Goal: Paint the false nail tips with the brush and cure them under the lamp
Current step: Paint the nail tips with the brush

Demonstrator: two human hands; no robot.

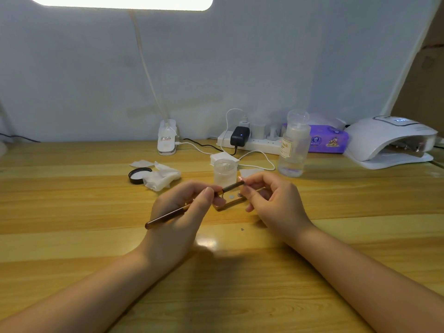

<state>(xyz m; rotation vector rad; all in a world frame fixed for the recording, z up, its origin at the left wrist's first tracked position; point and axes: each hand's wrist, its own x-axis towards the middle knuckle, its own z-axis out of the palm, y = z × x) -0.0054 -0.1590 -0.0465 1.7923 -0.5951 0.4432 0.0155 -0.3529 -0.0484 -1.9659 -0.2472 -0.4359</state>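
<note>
Clear jar (225, 173) open, contents unclear, just behind the hands; black lid (139, 175) lying left of jar beside crumpled wipes (161, 178). Pump bottle (293, 145) right of jar, part full of clear liquid. Lamp (390, 140) far right of jar. Wooden counter (72, 195), white wall. Left hand (179, 218) fingers curled, gripping brush (192, 205); right hand (272, 200) pinching brush tip. Small holder (231, 200) under the hands, two grey dots on it.

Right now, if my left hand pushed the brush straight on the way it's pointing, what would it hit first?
Most likely your right hand: the brush in your left hand points up-right, its tip already at those fingertips. Depth is hard to judge.
</note>
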